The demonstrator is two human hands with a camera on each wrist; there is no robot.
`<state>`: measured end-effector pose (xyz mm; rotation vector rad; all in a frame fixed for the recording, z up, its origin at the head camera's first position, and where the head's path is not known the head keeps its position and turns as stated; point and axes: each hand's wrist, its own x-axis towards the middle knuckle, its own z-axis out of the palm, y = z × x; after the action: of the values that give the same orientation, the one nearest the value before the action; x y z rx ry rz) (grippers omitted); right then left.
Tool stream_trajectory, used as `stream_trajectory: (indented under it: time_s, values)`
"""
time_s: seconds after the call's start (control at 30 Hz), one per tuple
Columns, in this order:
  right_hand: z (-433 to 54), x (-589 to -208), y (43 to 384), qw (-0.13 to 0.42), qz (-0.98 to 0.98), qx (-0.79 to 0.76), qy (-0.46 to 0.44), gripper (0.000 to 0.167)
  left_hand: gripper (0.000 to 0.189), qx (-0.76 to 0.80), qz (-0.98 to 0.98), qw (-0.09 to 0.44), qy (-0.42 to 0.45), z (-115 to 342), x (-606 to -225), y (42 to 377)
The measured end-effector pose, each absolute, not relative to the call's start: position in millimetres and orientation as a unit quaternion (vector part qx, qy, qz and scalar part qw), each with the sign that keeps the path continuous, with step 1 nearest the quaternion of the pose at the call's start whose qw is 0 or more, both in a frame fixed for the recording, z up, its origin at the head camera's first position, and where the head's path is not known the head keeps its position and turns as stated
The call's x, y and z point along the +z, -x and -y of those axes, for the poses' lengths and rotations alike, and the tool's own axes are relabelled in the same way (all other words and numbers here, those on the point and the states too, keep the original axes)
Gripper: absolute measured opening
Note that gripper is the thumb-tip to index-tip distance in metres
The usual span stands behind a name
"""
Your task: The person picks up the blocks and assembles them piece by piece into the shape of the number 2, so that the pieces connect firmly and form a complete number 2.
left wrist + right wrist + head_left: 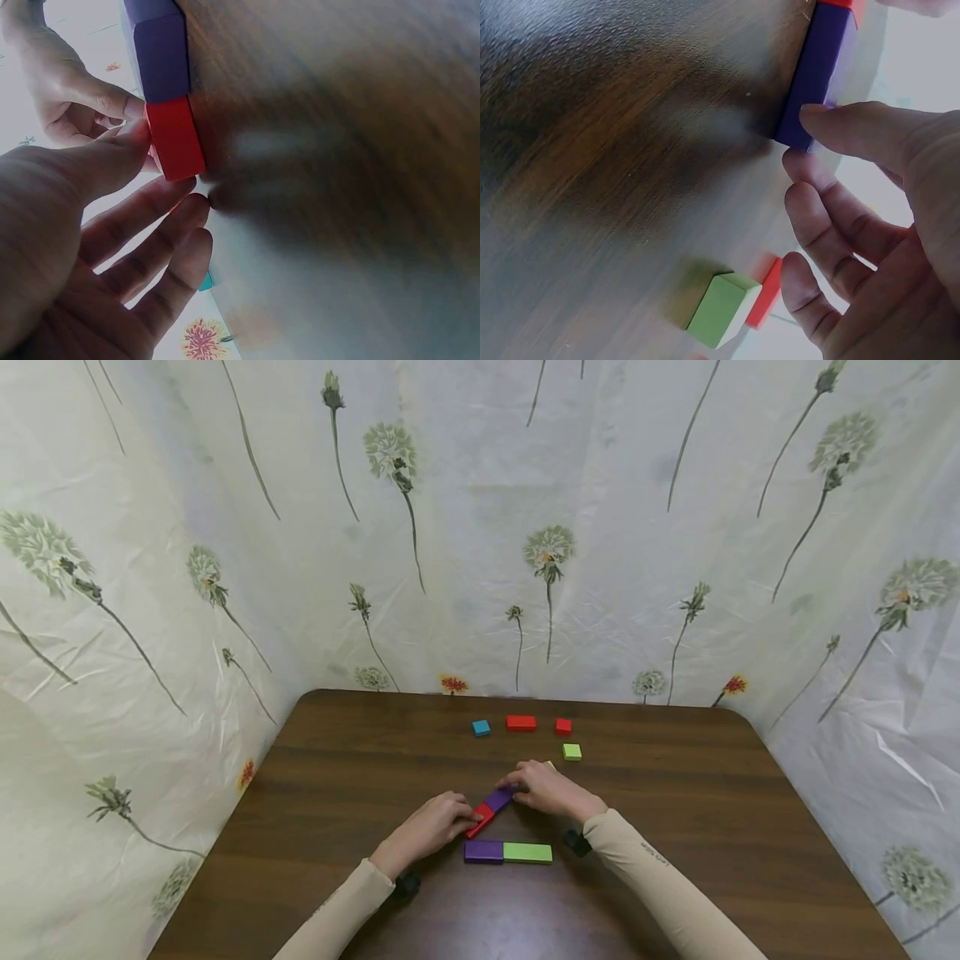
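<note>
A red block [480, 821] and a purple block [498, 799] lie end to end in a slanted row on the table. My left hand [437, 820] holds the red block at its near end; the left wrist view shows the thumb on the red block's [178, 142] side and fingertips at its end. At the far end of the row, my right hand [551, 789] grips the purple block, thumb along the purple block's [810, 82] side and a finger against its end. Just nearer, another purple block [483, 852] meets a long green block [527, 853] in a straight row.
Toward the table's back edge lie a small blue block [481, 727], a red block [521, 723], a small red block [563, 726] and a small green block [572, 752]. Another green piece peeks out behind the right hand. A flowered curtain [480, 527] surrounds the brown table [337, 760].
</note>
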<state>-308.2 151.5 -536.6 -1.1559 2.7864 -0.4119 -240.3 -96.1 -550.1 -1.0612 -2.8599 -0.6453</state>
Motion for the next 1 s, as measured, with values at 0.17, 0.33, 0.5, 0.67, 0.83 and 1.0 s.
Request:
stream_trajectory:
  time_s: [0.17,0.33,0.5,0.67,0.83,1.0]
  values:
    - [-153.0,-537.4,307.2,0.051,-0.916,-0.138,0.373,0.037,0.015,-0.205,0.917,0.014,0.343,95.2,-549.5,239.0]
    - [-156.6,-535.6,308.3,0.049,-0.918,-0.138,0.367,0.046,0.015,-0.204,0.913,0.025,0.352,95.5,-548.6,238.8]
    - [-165.5,-528.0,311.6,0.046,-0.926,-0.144,0.347,0.052,0.014,-0.207,0.911,0.029,0.355,95.9,-548.1,238.2]
    - [-174.8,-519.1,313.5,0.05,-0.928,-0.164,0.331,0.053,0.014,-0.208,0.912,0.028,0.352,96.4,-548.9,238.5]
    - [-181.8,-516.9,314.7,0.045,-0.925,-0.181,0.331,0.051,0.015,-0.21,0.912,0.026,0.351,96.5,-549.4,239.0]
    - [-186.6,-518.2,316.7,0.045,-0.928,-0.192,0.316,0.049,0.014,-0.211,0.911,0.028,0.354,96.4,-550.3,239.3]
